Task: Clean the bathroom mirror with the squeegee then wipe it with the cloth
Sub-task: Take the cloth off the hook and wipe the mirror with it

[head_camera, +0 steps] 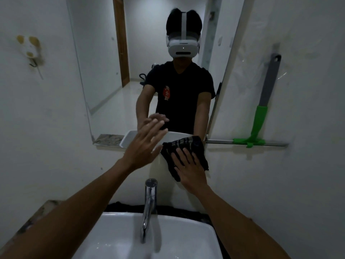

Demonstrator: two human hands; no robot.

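The bathroom mirror (104,62) hangs on the white wall above the sink and reflects a person wearing a headset. My right hand (188,169) presses a dark striped cloth (183,146) flat with straight fingers, at the mirror's lower right edge and the wall just below it. My left hand (144,144) is raised with fingers spread, close to the lower part of the glass and holding nothing. The squeegee (261,116), with a grey handle and a green head, hangs on the wall to the right of the mirror.
A white sink (196,234) with a chrome tap (149,200) stands directly below my arms. A stained hook fitting (30,49) sits on the wall at the left. A stone counter edge (31,219) runs along the lower left.
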